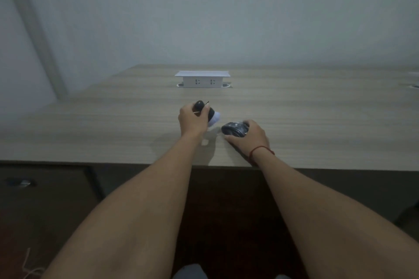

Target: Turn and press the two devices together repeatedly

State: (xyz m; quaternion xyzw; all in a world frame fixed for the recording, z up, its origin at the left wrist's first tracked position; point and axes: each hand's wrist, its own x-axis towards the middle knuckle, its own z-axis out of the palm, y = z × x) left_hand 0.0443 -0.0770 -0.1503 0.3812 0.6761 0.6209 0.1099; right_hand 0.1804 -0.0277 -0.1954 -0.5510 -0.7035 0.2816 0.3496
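- no brand, label or writing readable anywhere; pic is dim + soft.
- left hand (192, 120) has fingers curled round a small dark object (200, 104), w/ a thin stick (201, 108) pinched across it; a white piece (215, 118) pokes out on the right of the hand. can't tell what the dark thing is, most of it hidden by the fingers.
- right hand (248, 138) grips a round black object (233, 129) lying on its side on the table (113, 124), just right of the left hand, near the front edge; fingers wrapped over its far side, thumb on the tabletop. red string (260, 150) on that wrist.
- wood-grain table; white socket box (202, 79) stands far centre, w/ 2 outlets facing near.
- plain pale wall (226, 11) behind; dark cabinet front below the table edge, detail lost in shadow.
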